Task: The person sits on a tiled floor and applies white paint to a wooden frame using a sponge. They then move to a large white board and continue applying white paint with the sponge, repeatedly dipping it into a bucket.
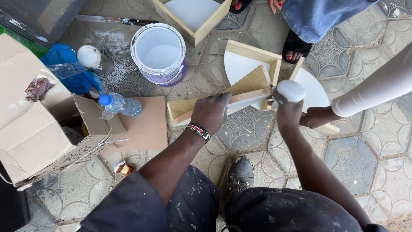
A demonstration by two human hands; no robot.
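From the head camera, looking down: left hand (211,112) pressed flat-ish on the wooden frame (223,101), fingers curled over its top edge, gripping it. Right hand (286,112) closed around a white bottle (291,90), held up just right of the frame's far end. Frame lying on the patterned tile floor (365,154), in the middle of the scene, just right of a brown board (148,124). Another person's hand (315,117) on the right, in a pale sleeve, touching the wood near the bottle; whether gripping or just resting, hard to tell. Best done slowly here: keep the left hand pushing down so the frame cannot slide, keep the bottle tip close to the wood joint, squeeze gently so only a thin line comes out, and keep fingers away from the wet spot. Further off, on the left, a white bucket (159,53) with white paint inside, a plastic water bottle (120,104) with a blue cap, and an open cardboard box (38,129). At the far side, another wooden frame (193,19) with a white panel, and sandalled feet (296,47) of someone nearby.
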